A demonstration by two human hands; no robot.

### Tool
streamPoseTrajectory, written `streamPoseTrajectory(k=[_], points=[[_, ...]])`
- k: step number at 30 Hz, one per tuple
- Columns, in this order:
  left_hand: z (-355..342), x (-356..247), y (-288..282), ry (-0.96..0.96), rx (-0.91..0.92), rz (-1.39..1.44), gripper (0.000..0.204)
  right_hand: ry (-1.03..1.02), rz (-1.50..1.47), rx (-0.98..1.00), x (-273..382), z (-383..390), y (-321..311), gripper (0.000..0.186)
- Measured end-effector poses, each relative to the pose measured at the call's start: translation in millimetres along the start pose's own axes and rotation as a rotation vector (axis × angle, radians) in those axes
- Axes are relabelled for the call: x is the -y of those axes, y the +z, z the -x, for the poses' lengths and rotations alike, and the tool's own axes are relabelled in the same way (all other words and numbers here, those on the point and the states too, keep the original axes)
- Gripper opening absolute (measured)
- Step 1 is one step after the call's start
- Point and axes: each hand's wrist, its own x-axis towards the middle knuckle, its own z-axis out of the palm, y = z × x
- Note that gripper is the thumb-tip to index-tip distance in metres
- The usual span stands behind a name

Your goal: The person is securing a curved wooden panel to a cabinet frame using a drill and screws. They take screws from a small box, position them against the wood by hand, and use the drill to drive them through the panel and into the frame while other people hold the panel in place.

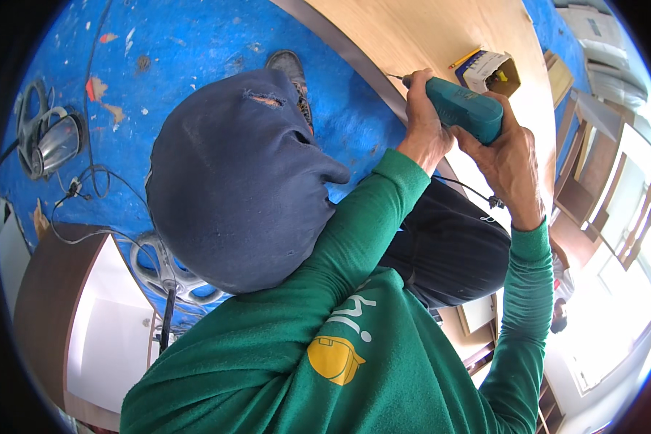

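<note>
Teal housing identifies the drill (459,105), located in the upper right of the frame and gripped by both hands. The left hand (425,119) is closed around the front of the drill, fingers curled near the nose; part of this grip is hidden beneath the tool. The right hand (510,159) is bent around the rear end, thumb below and fingers above in the frame; whether a finger rests on a switch cannot be seen. A thin bit (393,76) projects from the nose toward the upper left, its tip at the dark edge of a pale wooden board (405,25); contact cannot be confirmed. On the board, above and to the right of the drill, an open box (477,70) lies with a yellow pencil (464,58) just beside it. A black cable (463,184) runs below the hands to a plug (495,202). A blue floor covering (195,36) fills the upper left, and a brown cabinet (47,304) stands at the lower left.
</note>
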Motion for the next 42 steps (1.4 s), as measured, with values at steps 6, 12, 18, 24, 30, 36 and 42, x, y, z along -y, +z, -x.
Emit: streamPoseTrajectory(k=[6,12,18,24,30,36,42], points=[[-2,0,-8,-0.036,0.065,0.008,0.045,0.045,0.018,0.015,3,1,2,0.057],[-4,-1,-6,-0.012,0.019,-0.01,0.049,0.037,0.033,0.037,0,-2,4,0.059],[-5,-2,-10,-0.012,0.059,0.025,0.048,0.029,0.046,0.037,-2,-3,8,0.06],[0,-9,-5,-0.052,-0.009,0.022,0.049,-0.005,0.067,0.029,-5,-9,13,0.057],[-11,-5,-14,-0.019,0.048,0.014,0.048,0.004,0.024,0.033,-7,-9,13,0.059],[-2,-9,-4,-0.021,-0.018,-0.008,0.046,0.027,0.032,0.061,-4,-10,11,0.06],[-9,-9,-9,-0.05,-0.004,0.009,0.045,0.001,0.068,0.023,-6,-10,14,0.057]])
